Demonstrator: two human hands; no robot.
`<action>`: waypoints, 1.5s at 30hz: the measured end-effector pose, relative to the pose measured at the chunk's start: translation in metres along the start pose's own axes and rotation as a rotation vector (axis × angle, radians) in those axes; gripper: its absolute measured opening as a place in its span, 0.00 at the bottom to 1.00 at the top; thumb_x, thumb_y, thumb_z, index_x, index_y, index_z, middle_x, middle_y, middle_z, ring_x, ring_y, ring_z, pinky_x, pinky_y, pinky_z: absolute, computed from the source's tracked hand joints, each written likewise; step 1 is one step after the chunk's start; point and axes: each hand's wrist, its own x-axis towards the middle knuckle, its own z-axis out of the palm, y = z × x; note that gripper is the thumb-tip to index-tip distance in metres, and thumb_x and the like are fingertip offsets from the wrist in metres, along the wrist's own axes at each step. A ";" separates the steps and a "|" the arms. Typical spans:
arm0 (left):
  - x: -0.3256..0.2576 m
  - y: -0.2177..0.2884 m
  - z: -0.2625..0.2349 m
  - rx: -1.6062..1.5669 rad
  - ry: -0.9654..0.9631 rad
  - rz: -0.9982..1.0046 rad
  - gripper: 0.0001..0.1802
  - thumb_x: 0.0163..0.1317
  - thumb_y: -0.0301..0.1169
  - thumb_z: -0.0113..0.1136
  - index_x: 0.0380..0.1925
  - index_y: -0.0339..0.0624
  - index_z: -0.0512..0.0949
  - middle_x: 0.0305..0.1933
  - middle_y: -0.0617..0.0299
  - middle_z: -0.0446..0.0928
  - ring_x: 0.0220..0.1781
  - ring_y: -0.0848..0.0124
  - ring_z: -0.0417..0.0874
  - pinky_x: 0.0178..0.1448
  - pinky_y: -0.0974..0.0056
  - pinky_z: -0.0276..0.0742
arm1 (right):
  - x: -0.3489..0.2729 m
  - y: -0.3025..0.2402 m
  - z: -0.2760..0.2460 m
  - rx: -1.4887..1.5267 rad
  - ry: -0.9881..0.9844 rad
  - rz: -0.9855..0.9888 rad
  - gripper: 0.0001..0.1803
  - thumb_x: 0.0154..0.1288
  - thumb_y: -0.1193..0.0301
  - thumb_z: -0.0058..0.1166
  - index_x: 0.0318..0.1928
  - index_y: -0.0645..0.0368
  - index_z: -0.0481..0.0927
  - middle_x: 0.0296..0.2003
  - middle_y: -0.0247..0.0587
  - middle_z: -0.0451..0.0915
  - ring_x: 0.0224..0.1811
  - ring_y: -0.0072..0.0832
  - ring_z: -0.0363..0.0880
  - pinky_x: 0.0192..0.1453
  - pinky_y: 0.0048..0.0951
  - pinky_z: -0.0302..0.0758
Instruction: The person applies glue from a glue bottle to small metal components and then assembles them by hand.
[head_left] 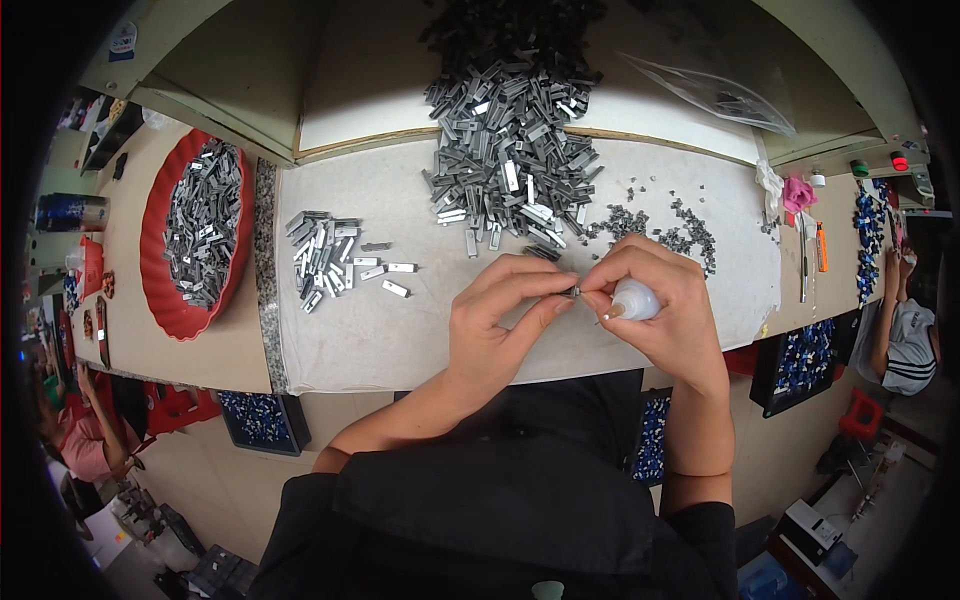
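over a grey mat (400, 340), left hand (495, 325) pinches a small metal piece (575, 291); right hand (655, 300) grips a white bottle (636, 299).

The person is wearing a black short-sleeved top, its sleeves ending above the elbows; both forearms are showing bare, and the hands are wearing no gloves.

Around the bench — bystander items
A red tray (157, 290) of grey metal pieces sits far left; a clear plastic bag (715, 95) lies upper right — near a pink cloth (798, 193).
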 end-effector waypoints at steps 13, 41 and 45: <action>0.002 0.004 -0.013 -0.375 0.045 -0.235 0.10 0.53 0.19 0.54 0.37 0.32 0.73 0.38 0.52 0.76 0.39 0.68 0.78 0.46 0.68 0.72 | -0.028 0.006 0.007 -0.104 -0.051 0.108 0.10 0.37 0.81 0.57 0.26 0.60 0.72 0.22 0.38 0.71 0.24 0.35 0.73 0.26 0.27 0.68; -0.004 0.000 -0.004 0.210 -0.091 0.124 0.12 0.45 0.17 0.58 0.33 0.39 0.79 0.31 0.59 0.74 0.30 0.72 0.77 0.30 0.71 0.72 | -0.027 -0.003 0.017 -0.075 0.157 0.109 0.09 0.37 0.82 0.54 0.24 0.61 0.73 0.22 0.37 0.73 0.24 0.31 0.73 0.28 0.26 0.68; -0.004 -0.003 -0.002 0.264 -0.098 0.158 0.13 0.43 0.17 0.59 0.32 0.39 0.79 0.31 0.59 0.74 0.29 0.70 0.76 0.30 0.70 0.71 | -0.027 -0.001 0.016 -0.103 0.135 0.102 0.10 0.36 0.82 0.55 0.25 0.61 0.73 0.23 0.37 0.73 0.25 0.32 0.73 0.28 0.26 0.68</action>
